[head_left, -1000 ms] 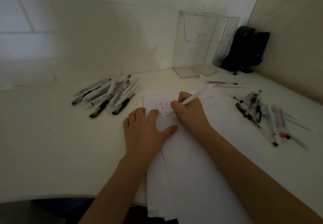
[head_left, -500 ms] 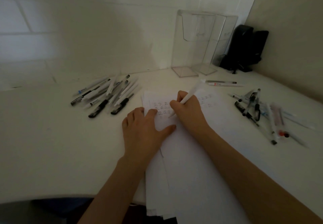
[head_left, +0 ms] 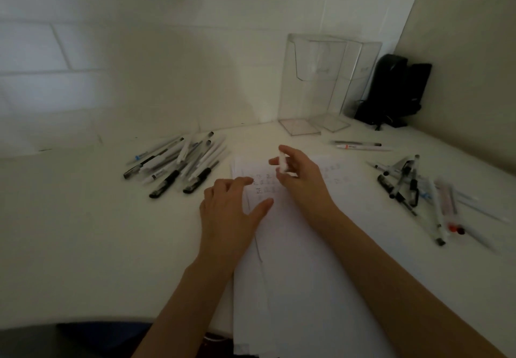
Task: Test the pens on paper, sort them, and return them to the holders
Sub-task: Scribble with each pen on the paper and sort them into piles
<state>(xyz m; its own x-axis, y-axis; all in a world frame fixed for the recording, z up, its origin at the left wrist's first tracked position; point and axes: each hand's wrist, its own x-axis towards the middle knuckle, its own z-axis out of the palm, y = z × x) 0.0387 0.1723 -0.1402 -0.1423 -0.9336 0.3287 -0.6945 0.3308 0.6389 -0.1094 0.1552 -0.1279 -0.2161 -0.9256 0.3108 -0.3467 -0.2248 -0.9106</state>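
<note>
From the head camera, our right hand (head_left: 300,181) holds a white pen (head_left: 282,163) pinched between thumb and fingertips, lifted clear of the paper (head_left: 296,246) and pointing roughly away from us; the picture is smeared there, so we cannot tell which end is the tip. Our left hand (head_left: 229,212) lies open and flat, fingers spread, pressing the top left part of the sheet and holding nothing.

What could go wrong, as we judge it: the pinch is light and high on a smooth, round barrel, so the pen could roll out of the fingers and land among the wrong pens. The left pile (head_left: 173,162) and the right pile (head_left: 413,187) look much alike in this dim light, so a tested pen could be dropped on the wrong side. If the left hand lifts, the loose stack of thin sheets, which overhangs the near edge of the desk (head_left: 83,232), may slide off.

Both piles mix slim white plastic barrels with black rubbery-looking grips and caps; one on the right shows a red end. Two more pens (head_left: 360,145) lie side by side near the holders. The clear holders (head_left: 315,83) are hard, glossy, boxy acrylic, standing empty against the wall, likely to tip if pens go in carelessly. The paper is matte, with rows of small faint test marks (head_left: 264,185). A black device (head_left: 396,92) sits in the corner.
</note>
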